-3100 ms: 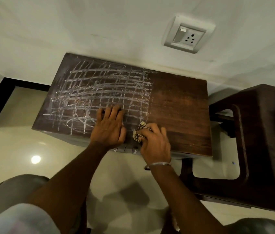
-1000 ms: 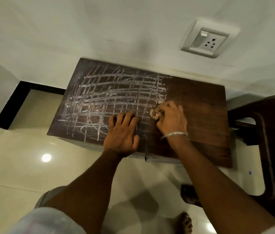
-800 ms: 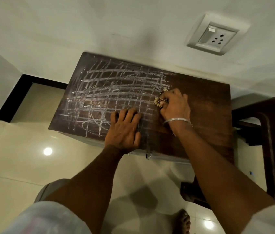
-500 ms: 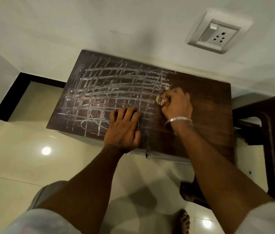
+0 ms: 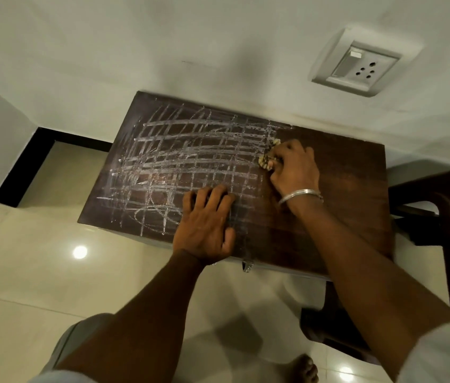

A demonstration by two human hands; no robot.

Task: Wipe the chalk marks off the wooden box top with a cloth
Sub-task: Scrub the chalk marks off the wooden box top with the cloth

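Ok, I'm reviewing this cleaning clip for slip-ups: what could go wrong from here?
The left hand lies flat on the white chalk grid, so its palm may smear lines or carry dust onto the bare right side of the dark wooden box top. The small wadded patterned cloth pinched in the right hand is tiny against so much grid; it may clog and only spread chalk.

The dark brown rectangular wooden box top [image 5: 350,205] is covered on its left part by white crosshatched chalk lines [image 5: 185,161]; a crumpled beige cloth [image 5: 265,162] is gripped against it by the right hand [image 5: 292,171].
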